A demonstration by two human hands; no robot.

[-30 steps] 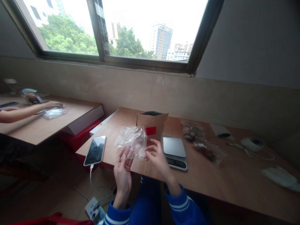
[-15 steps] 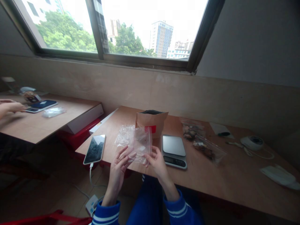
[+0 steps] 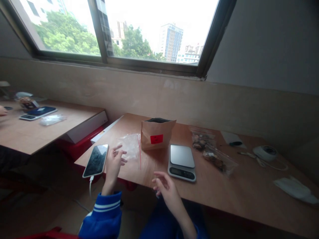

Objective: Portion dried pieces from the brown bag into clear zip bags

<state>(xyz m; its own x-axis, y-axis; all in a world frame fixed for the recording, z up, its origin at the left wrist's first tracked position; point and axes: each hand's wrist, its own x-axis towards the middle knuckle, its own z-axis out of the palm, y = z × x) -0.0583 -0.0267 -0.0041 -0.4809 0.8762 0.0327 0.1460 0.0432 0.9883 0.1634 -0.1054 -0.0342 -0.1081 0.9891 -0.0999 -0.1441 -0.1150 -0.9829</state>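
Note:
My left hand (image 3: 115, 162) hovers by the table's left part with its fingers apart and nothing in them. Beside it lies a clear zip bag (image 3: 132, 149) with a red strip along one edge, flat on the table. My right hand (image 3: 165, 189) is over the front edge, fingers loosely curled and apart, holding nothing that I can see. Behind the bag stands an open brown paper pouch (image 3: 157, 134) with a red label. A kitchen scale (image 3: 182, 157) with a bare metal plate sits right of the pouch.
A phone (image 3: 96, 161) on a white cable lies at the table's left edge. On the right are filled zip bags (image 3: 203, 141), a round white device (image 3: 266, 152) with a cord, and a white packet (image 3: 296, 189). A person's hand (image 3: 3, 111) shows at another table (image 3: 82, 116).
The clear zip bag has left my hands and now lies on the table. My left hand has moved left, my right hand down and nearer. The other person's hand has drawn back left.

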